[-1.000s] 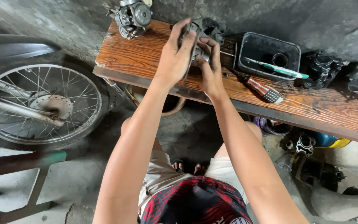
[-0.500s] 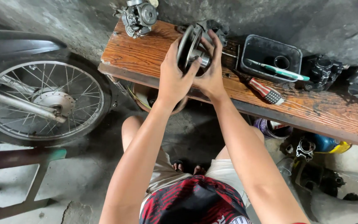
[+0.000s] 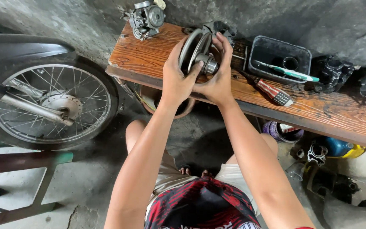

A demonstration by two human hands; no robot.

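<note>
Both my hands hold a round grey metal pulley [image 3: 193, 50] with a short steel hub, tilted on edge above the wooden bench [image 3: 157, 59]. My left hand [image 3: 178, 80] grips its left rim, thumb near the hub. My right hand [image 3: 219, 76] cups it from the right, fingers curled over the top. The back of the pulley is hidden by my fingers.
On the bench lie a carburettor [image 3: 145, 18] at the far left, a dark plastic tray [image 3: 279, 59] with a green-handled tool [image 3: 286, 71], a red-handled screwdriver [image 3: 272, 91] and black engine parts [image 3: 333, 72]. A motorcycle wheel [image 3: 51, 106] stands left. Cans and parts sit under the bench.
The pulley has been lifted off the bench and turned up on edge, its hub now facing me. Both hands shifted grip around it.
</note>
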